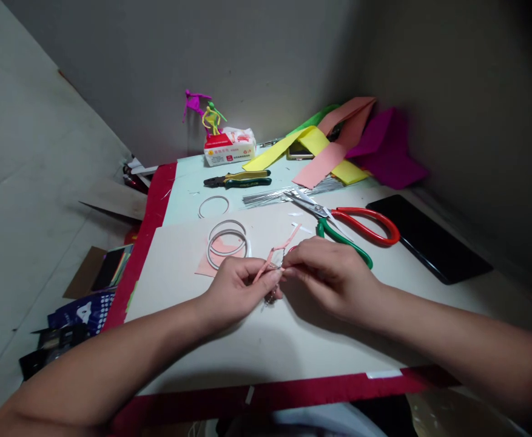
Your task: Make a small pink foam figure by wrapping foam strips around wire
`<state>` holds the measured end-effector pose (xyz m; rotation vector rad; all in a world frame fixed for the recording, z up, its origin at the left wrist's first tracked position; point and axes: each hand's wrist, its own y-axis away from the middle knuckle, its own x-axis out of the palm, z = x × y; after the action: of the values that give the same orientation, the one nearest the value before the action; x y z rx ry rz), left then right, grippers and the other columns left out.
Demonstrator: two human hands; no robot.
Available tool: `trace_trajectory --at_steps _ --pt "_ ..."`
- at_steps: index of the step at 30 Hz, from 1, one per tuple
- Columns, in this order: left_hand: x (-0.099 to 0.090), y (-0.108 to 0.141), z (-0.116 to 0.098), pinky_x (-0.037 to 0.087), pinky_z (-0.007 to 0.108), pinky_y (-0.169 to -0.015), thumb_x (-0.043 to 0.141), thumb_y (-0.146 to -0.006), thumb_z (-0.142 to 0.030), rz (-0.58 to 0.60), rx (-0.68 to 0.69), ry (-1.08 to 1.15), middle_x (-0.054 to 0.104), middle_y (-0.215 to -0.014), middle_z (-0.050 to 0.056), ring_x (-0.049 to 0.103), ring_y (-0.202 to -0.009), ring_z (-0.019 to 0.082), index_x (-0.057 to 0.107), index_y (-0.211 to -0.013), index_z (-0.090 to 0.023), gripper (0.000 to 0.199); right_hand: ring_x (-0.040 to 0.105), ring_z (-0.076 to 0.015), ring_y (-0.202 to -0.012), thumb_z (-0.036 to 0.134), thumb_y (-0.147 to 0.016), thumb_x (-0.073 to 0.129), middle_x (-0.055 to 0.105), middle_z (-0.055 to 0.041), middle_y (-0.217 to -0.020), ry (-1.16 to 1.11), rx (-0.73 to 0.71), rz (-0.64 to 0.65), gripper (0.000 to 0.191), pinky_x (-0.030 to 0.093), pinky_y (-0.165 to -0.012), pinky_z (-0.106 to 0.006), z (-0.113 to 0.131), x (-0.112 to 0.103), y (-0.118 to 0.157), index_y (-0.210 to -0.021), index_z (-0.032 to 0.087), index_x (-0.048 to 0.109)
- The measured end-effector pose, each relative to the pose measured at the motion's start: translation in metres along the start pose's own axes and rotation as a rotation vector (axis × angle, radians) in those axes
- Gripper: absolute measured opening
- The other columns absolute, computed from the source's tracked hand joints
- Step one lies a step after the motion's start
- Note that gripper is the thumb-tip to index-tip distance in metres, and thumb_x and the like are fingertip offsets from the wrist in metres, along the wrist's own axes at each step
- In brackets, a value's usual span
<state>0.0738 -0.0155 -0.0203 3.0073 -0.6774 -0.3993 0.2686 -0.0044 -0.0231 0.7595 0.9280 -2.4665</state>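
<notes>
My left hand (242, 288) is closed, pinching a small figure of thin pink twisted strips (288, 240) between thumb and fingers. Part of the figure sticks up above the fingertips; the rest is hidden. From the right, my right hand (332, 273) meets it, thumb and forefinger pinched on the figure's near part by the left thumb tip. Just left of the figure, tape rolls (208, 249) rest on a square of pink paper (202, 265). Beyond my right hand lie scissors (368, 226) with one red and one green handle.
Pliers (247, 179), a thin ring (213, 206) and a bundle of metal wires (266, 197) lie farther back. Yellow paper strips (277, 152) and purple paper (390, 152) lean at the wall. A black phone (429, 237) is at right; a small box (230, 149) with twisted figures stands behind.
</notes>
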Motion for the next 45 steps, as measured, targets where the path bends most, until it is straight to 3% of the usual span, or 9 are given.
trace_trajectory --at_steps 6,11,18,24,28,32,35,40,45 --pt "-0.004 -0.003 0.001 0.05 0.029 -0.067 0.057 -0.088 -0.036 -0.033 -0.017 0.013 0.067 -0.063 0.006 0.062 -0.065 0.016 0.067 -0.062 -0.014 0.036 0.058 -0.0154 -0.069 0.014 -0.089 0.052 0.068 -0.0049 -0.076 0.08 0.006 0.094 0.015 0.042 -0.071 -0.028 -0.009 0.002 0.001 -0.091 0.017 0.066" --pt "-0.005 -0.003 0.0 0.052 0.03 -0.071 0.055 -0.09 -0.033 -0.142 0.009 0.037 0.068 -0.064 0.006 0.063 -0.066 0.016 0.068 -0.062 -0.014 0.036 0.062 -0.0165 -0.075 0.019 -0.091 0.05 0.071 -0.0064 -0.084 0.068 0.12 0.025 0.018 0.044 -0.069 -0.027 -0.013 -0.004 -0.002 -0.092 0.017 0.068" --pt "-0.012 -0.006 0.005 0.054 0.029 -0.067 0.059 -0.088 -0.036 -0.172 0.047 0.105 0.068 -0.066 0.006 0.065 -0.068 0.017 0.069 -0.063 -0.014 0.035 0.06 -0.0152 -0.065 0.034 -0.092 0.052 0.068 -0.0033 -0.072 -0.193 0.386 0.064 0.025 0.046 -0.063 -0.026 -0.012 -0.013 -0.008 -0.083 0.017 0.068" --pt "-0.018 -0.009 0.014 0.054 0.03 -0.064 0.062 -0.086 -0.037 -0.142 0.073 0.172 0.069 -0.066 0.007 0.065 -0.065 0.017 0.069 -0.064 -0.013 0.033 0.055 -0.0139 -0.058 0.038 -0.088 0.056 0.06 -0.0012 -0.062 -0.261 0.431 0.057 0.026 0.046 -0.057 -0.025 -0.013 -0.013 -0.008 -0.077 0.018 0.069" --pt "-0.019 -0.009 0.014 0.054 0.03 -0.063 0.065 -0.083 -0.037 -0.162 0.094 0.202 0.068 -0.064 0.006 0.066 -0.064 0.017 0.069 -0.062 -0.014 0.031 0.058 -0.0147 -0.061 0.037 -0.089 0.056 0.064 -0.0017 -0.067 -0.245 0.374 0.028 0.023 0.047 -0.059 -0.026 -0.014 -0.009 -0.005 -0.082 0.019 0.069" --pt "-0.023 -0.011 0.015 0.054 0.027 -0.063 0.068 -0.082 -0.037 -0.231 0.107 0.221 0.068 -0.065 0.004 0.065 -0.062 0.014 0.07 -0.061 -0.015 0.031 0.065 -0.0185 -0.077 0.031 -0.091 0.054 0.072 -0.0049 -0.086 -0.089 0.264 -0.029 0.023 0.049 -0.073 -0.031 -0.019 -0.006 -0.002 -0.106 0.02 0.068" --pt "-0.029 -0.012 0.016 0.05 0.023 -0.055 0.069 -0.081 -0.039 -0.303 0.105 0.247 0.07 -0.07 0.004 0.063 -0.059 0.012 0.069 -0.061 -0.014 0.031 0.062 -0.0212 -0.084 0.025 -0.088 0.057 0.071 -0.0087 -0.088 0.055 0.123 -0.062 0.026 0.047 -0.08 -0.035 -0.023 -0.004 -0.001 -0.112 0.016 0.066" --pt "-0.036 -0.017 0.019 0.045 0.021 -0.042 0.07 -0.078 -0.043 -0.389 0.09 0.319 0.067 -0.064 0.003 0.059 -0.051 0.011 0.069 -0.068 -0.014 0.031 0.053 -0.0243 -0.098 0.028 -0.089 0.058 0.068 -0.0099 -0.104 0.274 -0.103 0.171 0.026 0.039 -0.088 -0.042 -0.018 0.004 0.003 -0.113 0.02 0.066" --pt "-0.039 -0.023 0.023 0.043 0.019 -0.039 0.071 -0.077 -0.042 -0.437 0.099 0.341 0.063 -0.058 0.001 0.055 -0.046 0.009 0.068 -0.066 -0.013 0.031 0.048 -0.0274 -0.111 0.032 -0.093 0.053 0.064 -0.0094 -0.118 0.383 -0.14 0.333 0.034 0.03 -0.095 -0.046 -0.008 0.015 0.007 -0.124 0.019 0.059"
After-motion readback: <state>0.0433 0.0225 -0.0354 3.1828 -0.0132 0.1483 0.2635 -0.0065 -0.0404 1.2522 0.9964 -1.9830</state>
